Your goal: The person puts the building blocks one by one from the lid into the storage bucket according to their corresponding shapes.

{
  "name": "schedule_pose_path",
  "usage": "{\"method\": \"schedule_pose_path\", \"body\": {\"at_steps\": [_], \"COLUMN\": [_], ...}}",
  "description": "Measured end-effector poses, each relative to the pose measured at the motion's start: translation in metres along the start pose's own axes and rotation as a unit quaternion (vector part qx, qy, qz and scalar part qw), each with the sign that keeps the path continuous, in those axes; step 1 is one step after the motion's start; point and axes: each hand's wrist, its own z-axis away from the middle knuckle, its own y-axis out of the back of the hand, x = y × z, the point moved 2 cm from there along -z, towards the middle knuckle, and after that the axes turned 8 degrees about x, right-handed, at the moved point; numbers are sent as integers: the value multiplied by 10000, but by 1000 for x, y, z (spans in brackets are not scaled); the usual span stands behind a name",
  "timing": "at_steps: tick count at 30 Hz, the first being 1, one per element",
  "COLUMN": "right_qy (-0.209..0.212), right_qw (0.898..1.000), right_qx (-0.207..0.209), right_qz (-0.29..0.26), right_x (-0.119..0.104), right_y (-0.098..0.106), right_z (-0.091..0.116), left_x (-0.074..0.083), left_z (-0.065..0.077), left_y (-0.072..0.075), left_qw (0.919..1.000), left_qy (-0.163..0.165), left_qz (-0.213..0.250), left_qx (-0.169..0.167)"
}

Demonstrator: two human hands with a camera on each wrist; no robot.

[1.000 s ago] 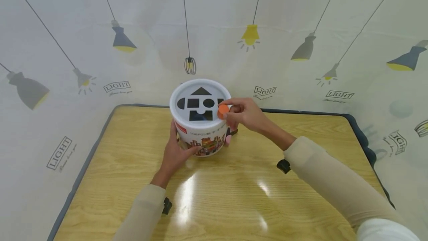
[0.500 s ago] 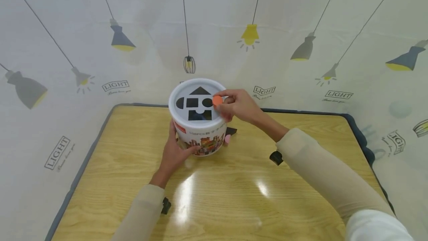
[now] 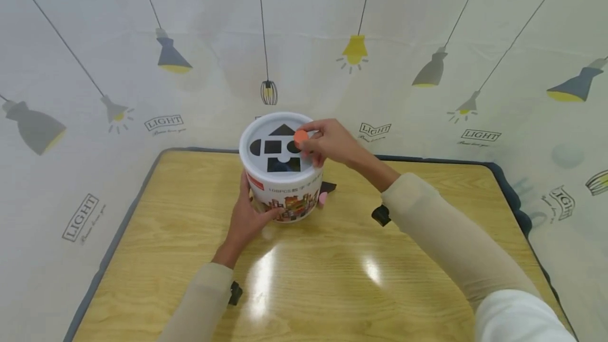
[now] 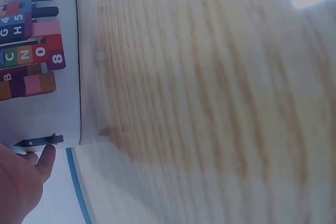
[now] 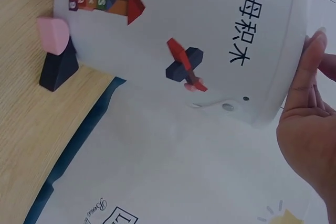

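Note:
A white bucket [image 3: 263, 177] with printed block pictures stands at the far side of the table. Its lid [image 3: 258, 161] has several dark shaped holes, among them a triangle, a square and a circle. My left hand [image 3: 245, 221] holds the bucket low on its left side, thumb across the front. Above the lid, my right hand [image 3: 332, 144] pinches an orange round block [image 3: 301, 137] over the edge of the circular hole. In the right wrist view the right hand [image 5: 307, 114] is at the lid rim, and the orange block is out of sight.
Right of the bucket, on the wooden table [image 3: 332, 268], lie a pink block [image 5: 54, 35] and a dark block [image 5: 59, 68], close against its base. A sheet printed with lamps [image 3: 304, 9] hangs behind the table and along its sides.
My right hand has carried the orange block leftward and away from me, from the lid's right rim to the circular hole. The left hand and bucket have stayed nearly still.

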Motion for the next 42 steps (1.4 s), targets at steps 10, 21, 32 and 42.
{"method": "schedule_pose_path", "body": {"at_steps": [10, 21, 32, 42], "right_qy": [-232, -234, -404, -339], "right_qw": [9993, 9989, 9991, 9994], "right_qx": [-261, -345, -42, 30], "right_qz": [132, 192, 122, -57], "right_x": [-3, -2, -1, 1], "right_y": [-6, -6, -7, -8], "right_z": [-8, -9, -9, -7], "left_x": [-9, -15, 31, 29], "left_z": [-1, -3, -14, -19], "left_y": [-1, -5, -3, -8], "left_qw": [10000, 9999, 9877, 9820], "left_qy": [5, -63, -792, -1040], "left_qz": [5, 104, 1339, 1555], "left_qx": [-9, 102, 167, 251]}}
